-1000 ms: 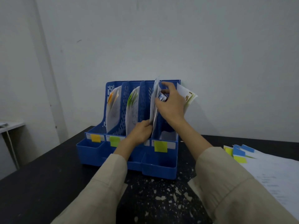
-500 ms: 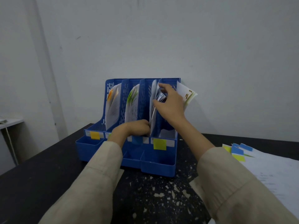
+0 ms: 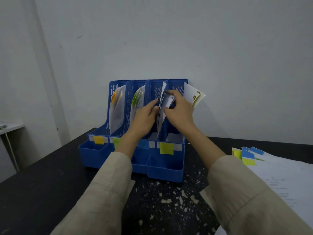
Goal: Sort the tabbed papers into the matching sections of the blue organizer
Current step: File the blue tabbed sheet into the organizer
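The blue organizer (image 3: 164, 168) stands on the black table against the wall, its sections labelled orange, green, blue and yellow. Orange-tabbed papers (image 3: 116, 107) and green-tabbed papers (image 3: 137, 102) stand in the two left sections. My right hand (image 3: 179, 111) grips white papers with a blue tab (image 3: 163, 106) at the top of the third section. My left hand (image 3: 144, 117) touches the left face of those same sheets with its fingers reaching up. More papers (image 3: 194, 96) lean out of the rightmost section.
A loose stack of tabbed papers (image 3: 274, 175) with blue and yellow tabs lies on the table at the right. The black tabletop (image 3: 42, 192) is chipped white in front of the organizer. A white desk edge (image 3: 10, 127) shows at far left.
My left hand has risen from the organizer's front rail to the papers in the third section. My right hand stays on the sheets near the top.
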`<action>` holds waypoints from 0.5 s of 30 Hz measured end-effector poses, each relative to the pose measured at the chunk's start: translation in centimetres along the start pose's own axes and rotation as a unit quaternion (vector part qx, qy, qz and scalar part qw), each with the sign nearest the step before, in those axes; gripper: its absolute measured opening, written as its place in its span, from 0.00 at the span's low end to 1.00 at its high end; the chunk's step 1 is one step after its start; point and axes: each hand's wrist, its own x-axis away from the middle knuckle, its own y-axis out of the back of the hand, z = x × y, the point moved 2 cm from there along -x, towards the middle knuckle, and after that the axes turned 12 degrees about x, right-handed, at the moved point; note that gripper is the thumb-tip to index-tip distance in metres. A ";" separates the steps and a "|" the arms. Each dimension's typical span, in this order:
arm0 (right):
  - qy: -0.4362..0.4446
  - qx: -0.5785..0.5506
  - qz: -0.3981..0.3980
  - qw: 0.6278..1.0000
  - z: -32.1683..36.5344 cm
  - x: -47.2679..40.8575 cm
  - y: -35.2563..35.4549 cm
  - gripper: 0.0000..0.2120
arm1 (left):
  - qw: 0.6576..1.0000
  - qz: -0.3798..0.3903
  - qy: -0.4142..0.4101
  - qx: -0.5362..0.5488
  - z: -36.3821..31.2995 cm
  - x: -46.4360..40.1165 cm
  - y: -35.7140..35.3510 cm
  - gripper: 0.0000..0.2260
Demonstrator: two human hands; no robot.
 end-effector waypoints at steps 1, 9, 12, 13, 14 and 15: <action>0.003 0.000 0.004 1.000 0.0 0.0 0.0 0.24 | 1.000 -0.020 -0.005 -0.021 0.3 0.0 0.1 0.18; 0.004 -0.016 0.003 1.000 0.2 -0.2 0.0 0.24 | 0.995 -0.089 -0.041 -0.028 -0.1 0.2 -0.5 0.19; -0.001 -0.026 -0.004 1.000 -0.1 -0.2 -0.1 0.22 | 0.995 -0.093 -0.033 -0.030 -0.4 -0.2 -0.6 0.18; -0.003 -0.030 -0.002 1.000 -0.1 -0.2 0.0 0.22 | 0.995 -0.091 -0.032 -0.030 -0.5 -0.3 -0.6 0.19; -0.005 -0.032 0.000 0.999 -0.2 -0.2 0.0 0.22 | 0.995 -0.087 -0.031 -0.028 -0.5 -0.4 -0.6 0.19; -0.005 -0.031 0.000 1.000 -0.2 -0.2 0.0 0.22 | 0.996 -0.080 -0.030 -0.026 -0.5 -0.5 -0.5 0.19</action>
